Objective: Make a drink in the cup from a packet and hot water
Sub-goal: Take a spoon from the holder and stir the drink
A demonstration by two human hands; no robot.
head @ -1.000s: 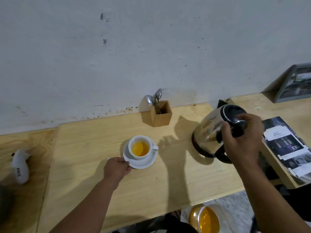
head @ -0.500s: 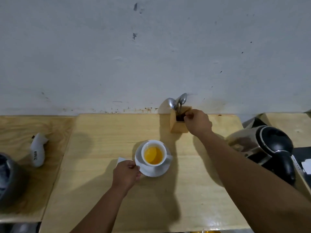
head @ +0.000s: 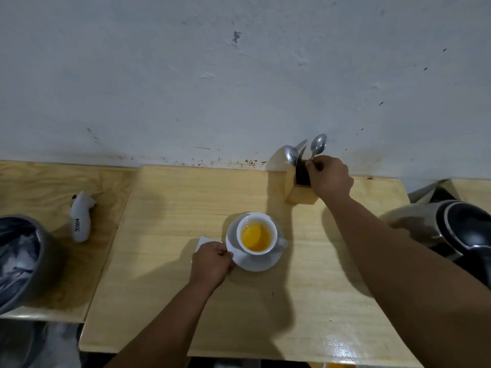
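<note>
A white cup (head: 256, 232) holding orange liquid stands on a white saucer (head: 255, 262) in the middle of the wooden table (head: 164, 203). My left hand (head: 211, 264) is closed at the saucer's left rim, with a white packet (head: 202, 241) showing under its fingers. My right hand (head: 329, 177) pinches the handle of a spoon (head: 318, 144) that stands bowl-up in a wooden holder (head: 297, 193) by the wall. A second spoon (head: 291, 154) leans in the same holder. The steel and black kettle (head: 457, 227) rests at the right edge.
A dark bin lined with plastic (head: 24, 258) stands at the far left on a lower wooden board. A small white object with printed digits (head: 81, 217) lies near it. The white wall (head: 239, 75) runs close behind the holder.
My right hand let go of the kettle, crossed to the wooden holder and closed on a spoon, which now sits higher. My left hand stayed at the saucer.
</note>
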